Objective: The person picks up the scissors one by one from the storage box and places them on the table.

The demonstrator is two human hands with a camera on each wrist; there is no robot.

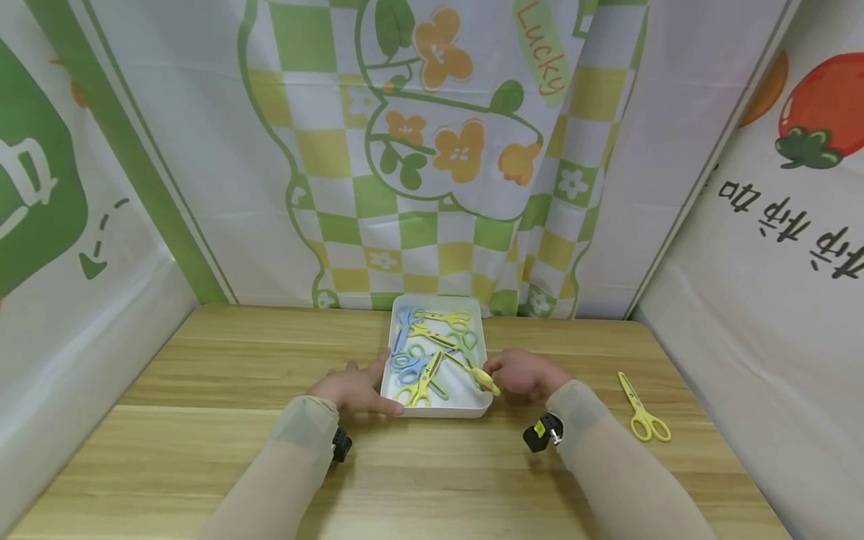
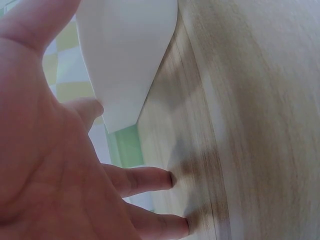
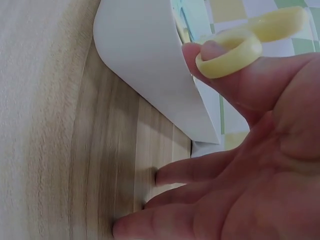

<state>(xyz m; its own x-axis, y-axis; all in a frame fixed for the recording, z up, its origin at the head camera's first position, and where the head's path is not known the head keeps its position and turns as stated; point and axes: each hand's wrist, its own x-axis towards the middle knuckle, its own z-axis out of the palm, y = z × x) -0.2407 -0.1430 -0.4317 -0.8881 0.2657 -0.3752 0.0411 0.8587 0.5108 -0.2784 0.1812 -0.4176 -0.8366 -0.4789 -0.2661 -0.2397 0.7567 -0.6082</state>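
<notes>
A white tray (image 1: pixel 439 412) holding several blue, green and yellow scissors sits between the two hands. At its left side, my left hand (image 1: pixel 351 388) spreads its fingers along the wall, with the thumb by the front left corner; the left wrist view shows those fingers (image 2: pixel 142 181) extended beside the tray (image 2: pixel 125 50). My right hand (image 1: pixel 526 373) pinches the handle of a pair of yellow scissors (image 1: pixel 484 380) at the tray's right rim, its blades pointing inward over the other scissors. In the right wrist view, thumb and index finger meet at the yellow handle loop (image 3: pixel 230 65).
Another pair of yellow scissors (image 1: pixel 643 416) lies on the wooden table (image 1: pixel 223 442), to the right of the right forearm. A checked curtain (image 1: pixel 418 247) hangs right behind the tray. White printed panels rise at both sides.
</notes>
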